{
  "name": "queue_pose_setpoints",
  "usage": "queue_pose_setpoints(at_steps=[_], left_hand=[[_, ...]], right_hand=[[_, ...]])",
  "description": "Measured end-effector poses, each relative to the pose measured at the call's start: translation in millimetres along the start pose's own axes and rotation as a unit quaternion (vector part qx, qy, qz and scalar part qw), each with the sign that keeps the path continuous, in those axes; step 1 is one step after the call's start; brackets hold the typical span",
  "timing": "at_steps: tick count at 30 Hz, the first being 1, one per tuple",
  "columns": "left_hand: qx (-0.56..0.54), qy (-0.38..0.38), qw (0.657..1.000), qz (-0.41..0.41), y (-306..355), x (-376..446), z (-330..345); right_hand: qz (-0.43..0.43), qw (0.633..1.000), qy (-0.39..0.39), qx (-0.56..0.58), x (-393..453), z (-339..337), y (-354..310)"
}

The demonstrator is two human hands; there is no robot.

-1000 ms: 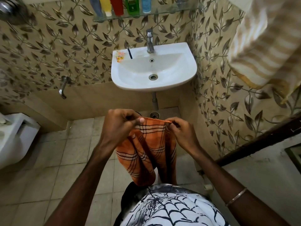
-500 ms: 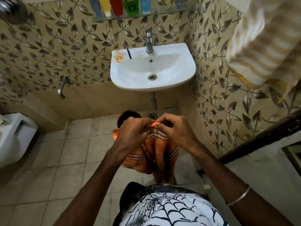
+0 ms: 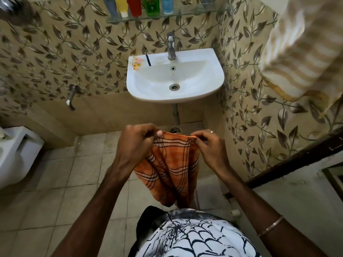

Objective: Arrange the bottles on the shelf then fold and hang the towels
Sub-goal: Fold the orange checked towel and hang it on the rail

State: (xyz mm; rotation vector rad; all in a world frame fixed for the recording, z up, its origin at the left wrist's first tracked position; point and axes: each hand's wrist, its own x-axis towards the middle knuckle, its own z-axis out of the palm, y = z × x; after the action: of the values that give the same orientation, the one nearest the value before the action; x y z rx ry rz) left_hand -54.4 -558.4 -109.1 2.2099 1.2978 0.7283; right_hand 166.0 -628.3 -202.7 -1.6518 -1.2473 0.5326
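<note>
Person's torso at the bottom, white shirt with a black web print. Thin metal bangle on the right forearm.

Both arms reach forward, holding an orange checked towel in front of the body, above the tiled floor. Left hand: fingers curled, pinching the towel's top left corner, thumb tip showing on the cloth. Right hand: fingers curled in narrow, pinching the top right corner; ring on one finger. Top edge runs roughly level between the two hands; the rest hangs down in loose folds, narrowing toward the bottom.

Left edge: part of a white toilet. Floor drain just past the towel's top edge, under the basin pipe.

White wash basin on the far wall, chrome tap at its back. A small orange wrapper and a thin dark stick-like item lie on the basin's left rim. Chrome wall tap left of the basin.

Top: glass shelf with bottles in a row, grey, yellow, red, green, blue, tops cut off by the frame.

Upper right: a beige striped towel hangs, blurred; what it hangs on can't be told.
</note>
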Motion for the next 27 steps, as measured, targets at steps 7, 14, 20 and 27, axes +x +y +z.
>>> queue_pose_setpoints(at_steps=[7, 14, 20, 27], left_hand=[[0.033, -0.032, 0.999, -0.029, -1.2, -0.9, 7.5], [-0.016, -0.151, 0.987, 0.050, 10.6, -7.6, 35.8], [-0.011, -0.095, 0.995, 0.042, 15.2, -6.7, 33.5], [-0.053, -0.034, 0.998, 0.010, 13.8, -2.6, 15.1]], right_hand=[[0.086, 0.946, -0.190, 0.249, 4.0, -5.7, -18.8], [-0.027, 0.976, -0.177, 0.121, 2.5, -3.7, -31.8], [-0.153, 0.984, -0.082, -0.036, -5.5, 0.1, -22.5], [-0.120, 0.988, 0.002, -0.099, -3.8, 0.2, -1.2]])
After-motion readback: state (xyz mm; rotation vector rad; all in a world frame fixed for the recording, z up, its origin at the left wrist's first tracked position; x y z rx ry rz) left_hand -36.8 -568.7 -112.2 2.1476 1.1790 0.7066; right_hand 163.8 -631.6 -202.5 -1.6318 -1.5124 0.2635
